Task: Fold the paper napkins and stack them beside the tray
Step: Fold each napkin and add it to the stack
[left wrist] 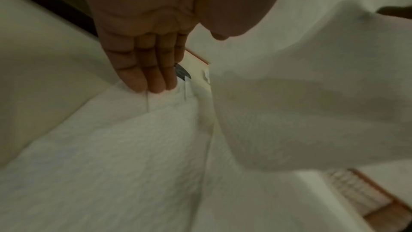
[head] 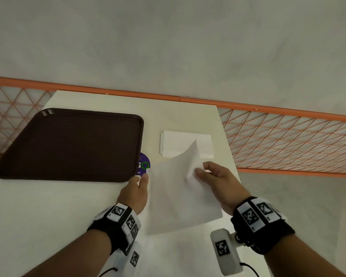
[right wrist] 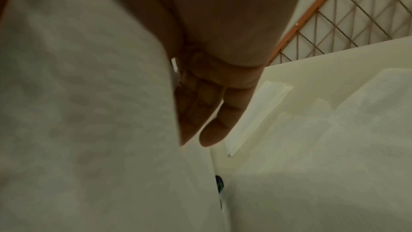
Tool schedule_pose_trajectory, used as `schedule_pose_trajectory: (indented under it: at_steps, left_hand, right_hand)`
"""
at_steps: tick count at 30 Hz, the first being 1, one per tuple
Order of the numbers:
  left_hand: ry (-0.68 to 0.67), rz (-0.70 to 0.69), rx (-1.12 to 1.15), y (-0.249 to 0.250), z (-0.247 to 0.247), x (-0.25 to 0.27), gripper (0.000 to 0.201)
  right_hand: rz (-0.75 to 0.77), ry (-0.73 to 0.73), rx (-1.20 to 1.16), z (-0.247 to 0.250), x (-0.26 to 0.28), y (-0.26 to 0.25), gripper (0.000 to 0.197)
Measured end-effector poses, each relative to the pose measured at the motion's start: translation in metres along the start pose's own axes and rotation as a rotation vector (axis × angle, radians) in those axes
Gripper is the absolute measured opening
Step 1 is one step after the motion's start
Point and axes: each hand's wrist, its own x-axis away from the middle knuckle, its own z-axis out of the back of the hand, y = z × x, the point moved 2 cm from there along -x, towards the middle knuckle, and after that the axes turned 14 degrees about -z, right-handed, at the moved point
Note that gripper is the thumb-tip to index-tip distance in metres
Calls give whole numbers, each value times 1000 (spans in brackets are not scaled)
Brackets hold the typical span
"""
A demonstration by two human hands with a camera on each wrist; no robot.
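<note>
White tabletop (head: 78, 206), set against an orange mesh railing (head: 288, 136) with grey floor beyond. Dark brown tray (head: 68, 144) lies flat at left, nothing on it. A round purple sticker (head: 144, 163) shows on the tabletop, half under the tray's right edge. Stack of folded napkins (head: 185, 143) sits to the right of the tray, apart from it, near the far right corner of the tabletop.

Open napkin (head: 178, 196) lies between the hands in front of the stack; its lifted corner covers the stack's near edge in the head view.

Left hand (head: 136, 193): fingers (left wrist: 144, 70) straight and held together, tips pressing the napkin's left edge down on the tabletop, just off the tray's near right corner.

Right hand (head: 218, 182): thumb and forefinger pinch the napkin's right edge and hold it raised off the tabletop, the sheet standing up in a peak. In the right wrist view the remaining fingers (right wrist: 214, 117) hang fairly straight behind the paper.
</note>
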Motion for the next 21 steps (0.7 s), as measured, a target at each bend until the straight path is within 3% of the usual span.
schedule_pose_trajectory:
  at_steps: [2, 5, 8, 9, 14, 18, 21]
  left_hand:
    - [21, 29, 234, 7, 3, -2, 51]
    - [-18, 16, 407, 18, 3, -1, 43]
    - [-34, 15, 552, 14, -3, -1, 67]
    - [-17, -21, 517, 15, -3, 0, 65]
    - [64, -144, 395, 26, 7, 1, 52]
    - [-53, -191, 443, 26, 11, 4, 37]
    - [-120, -228, 400, 26, 13, 6, 38]
  right_hand:
    - [-8, 66, -68, 10, 0, -3, 10]
    - [-48, 196, -101, 27, -6, 9, 11]
    - [-88, 275, -87, 37, -13, 26, 6]
    - [-82, 301, -65, 39, -16, 30, 7]
    - [-11, 365, 129, 40, -16, 40, 48]
    - [18, 226, 11, 34, -10, 35, 38]
    - [67, 234, 155, 34, -8, 32, 33]
